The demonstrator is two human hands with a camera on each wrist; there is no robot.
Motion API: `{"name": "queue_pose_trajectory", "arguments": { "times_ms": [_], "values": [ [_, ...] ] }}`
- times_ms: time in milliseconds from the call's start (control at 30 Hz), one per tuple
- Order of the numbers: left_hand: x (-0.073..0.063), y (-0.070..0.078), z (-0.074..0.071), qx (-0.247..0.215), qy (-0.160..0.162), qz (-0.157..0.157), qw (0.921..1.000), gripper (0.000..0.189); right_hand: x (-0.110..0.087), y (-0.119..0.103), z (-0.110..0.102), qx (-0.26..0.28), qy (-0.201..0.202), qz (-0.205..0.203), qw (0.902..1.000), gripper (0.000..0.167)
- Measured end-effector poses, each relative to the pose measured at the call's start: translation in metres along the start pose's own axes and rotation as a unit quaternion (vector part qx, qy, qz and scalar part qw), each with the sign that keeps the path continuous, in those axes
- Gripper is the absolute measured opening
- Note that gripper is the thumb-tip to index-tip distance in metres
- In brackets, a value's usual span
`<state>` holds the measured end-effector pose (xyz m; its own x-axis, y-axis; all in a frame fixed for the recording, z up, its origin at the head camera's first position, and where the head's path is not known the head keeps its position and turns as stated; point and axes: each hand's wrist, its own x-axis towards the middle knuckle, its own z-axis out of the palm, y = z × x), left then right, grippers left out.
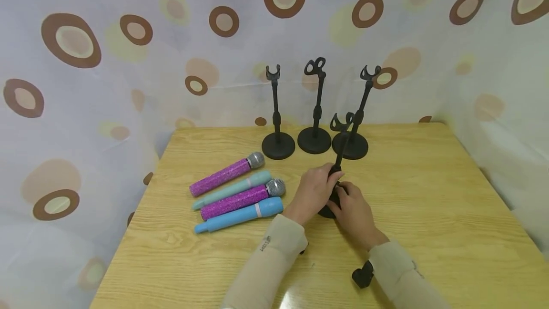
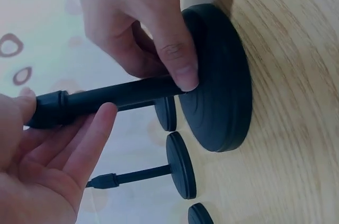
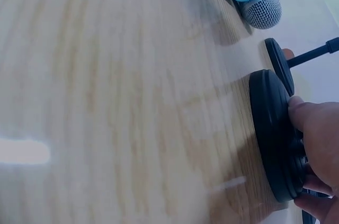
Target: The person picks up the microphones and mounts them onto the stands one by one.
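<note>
Both hands are on a black microphone stand (image 1: 340, 149) with a round base (image 2: 222, 86) and an open clip at its top. The left hand (image 1: 312, 192) grips the pole at its thicker collar (image 2: 48, 108). Lower down, the right hand (image 1: 355, 213) pinches the foot of the pole, its thumb (image 2: 183, 60) close against the base. The right wrist view has the right hand (image 3: 323, 150) beside the base (image 3: 273, 134), which is at the tabletop. In the head view the hands hide much of the lower pole and base.
Behind stand three more black stands, left (image 1: 278, 144), middle (image 1: 314, 139) and right (image 1: 356, 147). To the left lie two purple glitter microphones (image 1: 220, 175) (image 1: 236, 201), a pale green one (image 1: 236, 190) and a blue one (image 1: 242, 216) on the wooden table (image 1: 171, 261). A patterned curtain (image 1: 240, 104) hangs behind.
</note>
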<state>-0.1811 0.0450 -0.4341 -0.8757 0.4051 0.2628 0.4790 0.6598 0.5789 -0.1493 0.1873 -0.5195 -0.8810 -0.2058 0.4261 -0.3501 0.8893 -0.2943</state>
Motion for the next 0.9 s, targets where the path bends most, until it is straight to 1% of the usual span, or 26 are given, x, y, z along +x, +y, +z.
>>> {"name": "queue_pose_trajectory", "arguments": {
  "times_ms": [133,233,400,567,633,733,800,900],
  "values": [
    [-0.007,0.000,-0.004,0.015,-0.004,0.006,0.9999,0.035,-0.004,-0.005,-0.001,-0.001,0.005,0.008,1.0000,0.046],
    [-0.011,0.001,-0.005,0.020,-0.009,0.003,0.9998,0.034,-0.005,-0.009,-0.003,0.000,0.004,0.014,0.9999,0.046],
    [-0.018,0.000,-0.005,0.012,-0.010,-0.002,0.9999,0.032,-0.009,-0.011,-0.002,0.007,-0.006,0.021,0.9997,0.046],
    [-0.022,0.001,-0.007,0.007,-0.009,-0.009,0.9999,0.031,-0.012,-0.013,-0.001,0.020,-0.010,0.020,0.9996,0.046],
    [-0.022,0.002,-0.009,0.008,-0.009,-0.008,0.9999,0.031,-0.013,-0.015,0.000,0.027,-0.009,0.012,0.9995,0.045],
    [-0.022,0.001,-0.011,0.008,-0.008,-0.005,0.9999,0.034,-0.013,-0.016,0.004,0.032,-0.005,-0.015,0.9994,0.044],
    [-0.023,0.001,-0.011,0.008,-0.006,-0.004,0.9999,0.036,-0.014,-0.016,0.006,0.034,-0.006,-0.030,0.9989,0.047],
    [-0.028,0.001,-0.009,0.005,-0.002,-0.009,0.9999,0.037,-0.019,-0.017,0.008,0.031,-0.020,-0.032,0.9988,0.054]
  ]
}}
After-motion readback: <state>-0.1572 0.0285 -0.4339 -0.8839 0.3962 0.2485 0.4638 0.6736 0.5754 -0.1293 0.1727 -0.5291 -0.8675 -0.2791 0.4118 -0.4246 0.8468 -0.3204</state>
